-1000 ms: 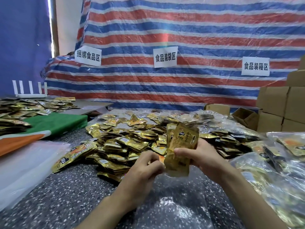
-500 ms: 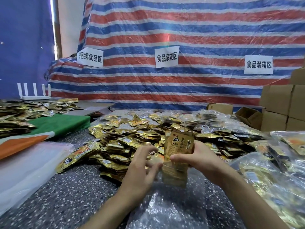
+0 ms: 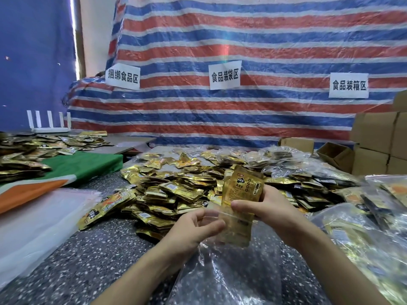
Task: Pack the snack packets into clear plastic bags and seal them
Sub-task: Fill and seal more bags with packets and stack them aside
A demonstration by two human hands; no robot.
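Note:
My right hand grips a small stack of gold snack packets, held upright in front of me. The lower half of the stack sits inside a clear plastic bag, whose mouth my left hand pinches at its left edge. The upper half of the packets sticks out above the bag's mouth. Behind my hands a large heap of loose gold packets covers the speckled dark table.
Filled clear bags lie at the right, and loose clear plastic spreads under my forearms. A stack of empty clear bags lies at the left beside a green and orange cloth. Cardboard boxes stand at the back right.
The stack of packets has gone down into the clear bag. My left hand shifted from beside the packets to the bag's mouth. The view has tilted slightly.

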